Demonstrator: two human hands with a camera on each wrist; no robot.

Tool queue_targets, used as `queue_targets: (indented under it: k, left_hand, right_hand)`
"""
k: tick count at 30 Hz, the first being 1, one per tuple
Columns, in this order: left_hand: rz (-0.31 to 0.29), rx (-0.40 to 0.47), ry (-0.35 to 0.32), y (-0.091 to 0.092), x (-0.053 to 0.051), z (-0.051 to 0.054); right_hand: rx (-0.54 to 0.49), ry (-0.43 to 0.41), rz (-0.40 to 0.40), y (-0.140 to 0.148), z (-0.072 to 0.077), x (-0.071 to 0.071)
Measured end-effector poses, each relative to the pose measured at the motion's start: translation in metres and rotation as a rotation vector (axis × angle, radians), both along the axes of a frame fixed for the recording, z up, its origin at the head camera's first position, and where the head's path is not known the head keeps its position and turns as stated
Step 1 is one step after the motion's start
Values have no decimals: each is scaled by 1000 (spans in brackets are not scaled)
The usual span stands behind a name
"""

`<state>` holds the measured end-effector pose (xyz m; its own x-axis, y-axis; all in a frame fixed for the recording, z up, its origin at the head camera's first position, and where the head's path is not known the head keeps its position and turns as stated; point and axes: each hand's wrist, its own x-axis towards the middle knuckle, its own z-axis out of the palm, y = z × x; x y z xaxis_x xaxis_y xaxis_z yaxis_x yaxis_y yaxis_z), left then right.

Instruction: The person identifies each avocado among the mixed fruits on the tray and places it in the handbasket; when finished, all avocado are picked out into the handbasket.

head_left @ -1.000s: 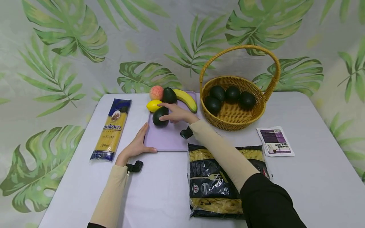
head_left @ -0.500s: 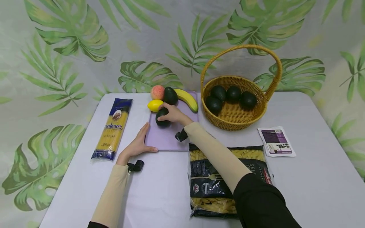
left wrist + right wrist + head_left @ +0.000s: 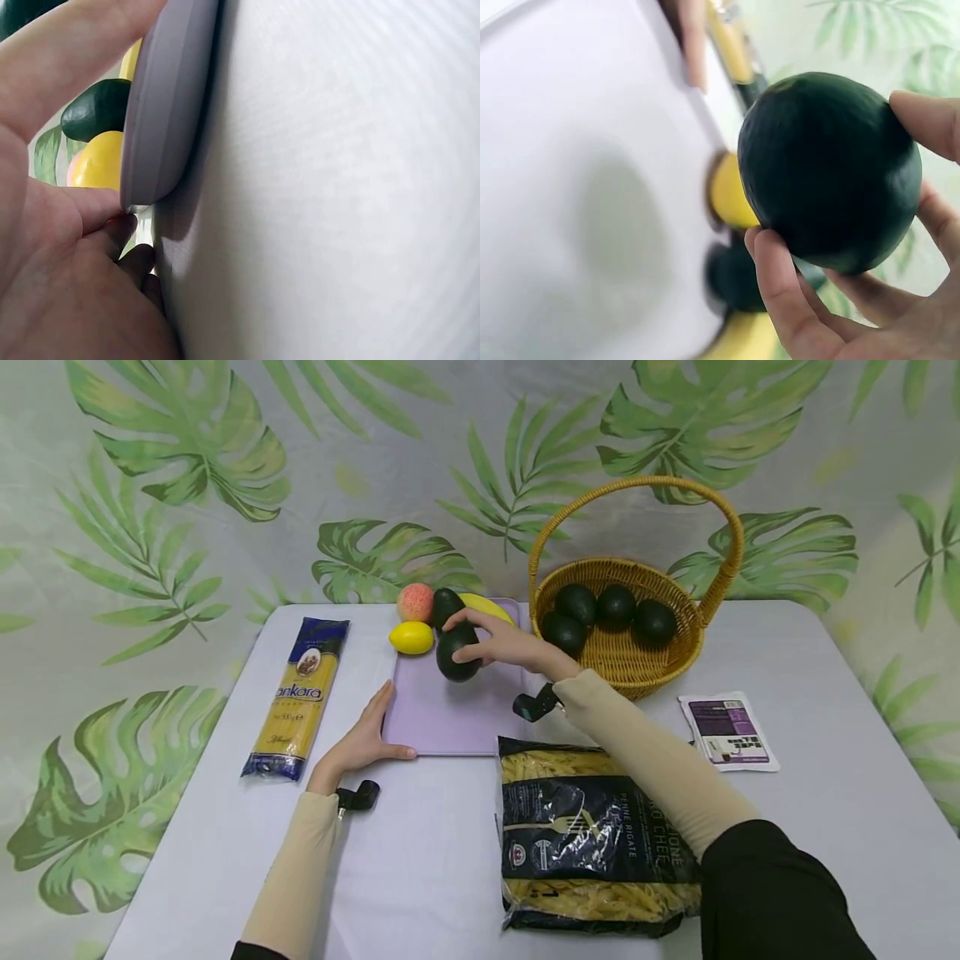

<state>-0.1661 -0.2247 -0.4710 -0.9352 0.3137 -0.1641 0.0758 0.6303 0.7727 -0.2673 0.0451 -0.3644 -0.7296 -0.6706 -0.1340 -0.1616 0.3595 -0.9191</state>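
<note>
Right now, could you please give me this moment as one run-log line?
right hand: grips dark avocado above lilac tray | left hand: touches tray edge | basket: four more avocados

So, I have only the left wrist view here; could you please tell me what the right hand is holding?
Observer: The right hand grips a dark green avocado above the lilac tray.
Operator: Thank you, and would you kindly say what stands just to the right of the tray, as seen from the head?
Observer: A wicker basket with its tall handle up, holding four dark avocados.
</note>
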Motion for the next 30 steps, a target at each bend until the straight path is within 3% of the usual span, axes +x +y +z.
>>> queue_targets:
  k: [5, 13, 24, 30]
  left_hand:
    - [-3, 4, 10, 0, -1, -1]
    - [-11, 8, 19, 0, 0, -2]
    - [-14, 1, 19, -2, 0, -3]
    - [-11, 5, 13, -2, 0, -3]
  right_hand:
    - [-49, 11, 21, 42, 16, 5]
    - [-49, 23, -52, 114, 24, 10]
    - [39, 19, -244, 197, 18, 16]
    - [72, 19, -278, 218, 10, 16]
